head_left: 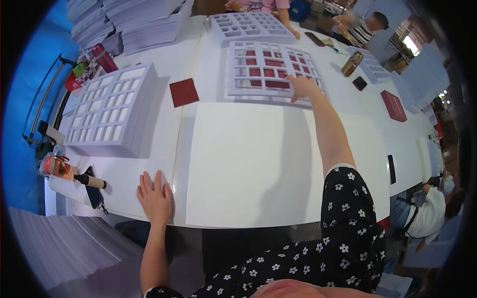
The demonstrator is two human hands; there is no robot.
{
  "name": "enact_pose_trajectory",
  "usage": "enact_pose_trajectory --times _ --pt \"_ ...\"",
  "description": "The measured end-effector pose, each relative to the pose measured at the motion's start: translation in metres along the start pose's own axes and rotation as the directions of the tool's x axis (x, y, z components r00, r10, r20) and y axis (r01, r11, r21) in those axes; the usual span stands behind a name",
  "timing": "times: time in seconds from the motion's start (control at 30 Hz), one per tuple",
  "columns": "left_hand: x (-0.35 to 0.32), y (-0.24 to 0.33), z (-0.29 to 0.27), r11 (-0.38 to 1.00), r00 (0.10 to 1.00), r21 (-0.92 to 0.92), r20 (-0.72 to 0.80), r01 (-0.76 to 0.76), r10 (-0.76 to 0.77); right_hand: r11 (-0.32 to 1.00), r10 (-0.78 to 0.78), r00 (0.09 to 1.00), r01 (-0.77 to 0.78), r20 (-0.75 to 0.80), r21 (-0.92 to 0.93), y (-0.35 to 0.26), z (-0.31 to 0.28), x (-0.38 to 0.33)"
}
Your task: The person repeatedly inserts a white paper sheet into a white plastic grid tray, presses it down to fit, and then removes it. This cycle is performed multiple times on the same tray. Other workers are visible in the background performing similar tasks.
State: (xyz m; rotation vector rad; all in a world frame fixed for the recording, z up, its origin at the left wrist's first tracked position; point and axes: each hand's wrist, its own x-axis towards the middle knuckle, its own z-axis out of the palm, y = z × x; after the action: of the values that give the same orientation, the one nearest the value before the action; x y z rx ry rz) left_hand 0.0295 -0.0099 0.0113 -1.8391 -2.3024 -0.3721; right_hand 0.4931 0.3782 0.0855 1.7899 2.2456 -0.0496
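My left hand point(155, 198) rests flat on the white table point(154, 171), fingers apart, beside the left edge of a large blank white sheet point(238, 164). My right hand point(303, 88) reaches forward over the near right part of a white lattice sheet point(238, 85) with rectangular openings. Its fingers are spread, the forefinger over the lattice and the thumb near its front edge. Dark red pieces point(275, 63) show through several openings. A dark red square card point(184, 93) lies left of the lattice.
A thick stack of lattice sheets point(141, 107) stands at left; another lattice stack point(223, 36) lies at the far side, by a co-worker's arm point(284, 20). At right are a gold flask point(352, 63), a black phone point(359, 83) and a red box point(394, 105). A dark bottle point(92, 181) lies front left.
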Motion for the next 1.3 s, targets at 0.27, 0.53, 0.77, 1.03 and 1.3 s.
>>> enact_pose_trajectory --times 0.27,0.53,0.77,1.03,1.3 --pt "-0.002 -0.006 0.006 0.999 0.998 -0.04 -0.058 -0.005 0.002 0.998 0.056 0.974 -0.048 -0.22 0.043 -0.026 -0.058 -0.068" --pt "-0.005 -0.009 0.015 0.999 0.995 -0.049 -0.095 -0.015 0.011 0.949 -0.267 0.882 0.311 -0.388 0.053 -0.059 -0.084 -0.274" --pt "-0.011 -0.019 0.021 0.999 0.99 -0.022 -0.138 -0.031 0.028 0.905 -0.379 0.892 0.413 -0.247 0.101 -0.109 -0.057 -0.416" --pt "-0.014 -0.022 0.025 0.999 0.991 -0.047 -0.134 -0.005 -0.002 0.893 -0.409 0.883 0.439 -0.231 0.1 -0.133 -0.018 -0.396" --pt "-0.012 -0.021 0.031 0.999 0.995 -0.036 -0.102 -0.015 0.011 0.929 -0.341 0.904 0.365 -0.259 0.052 -0.142 0.009 -0.394"
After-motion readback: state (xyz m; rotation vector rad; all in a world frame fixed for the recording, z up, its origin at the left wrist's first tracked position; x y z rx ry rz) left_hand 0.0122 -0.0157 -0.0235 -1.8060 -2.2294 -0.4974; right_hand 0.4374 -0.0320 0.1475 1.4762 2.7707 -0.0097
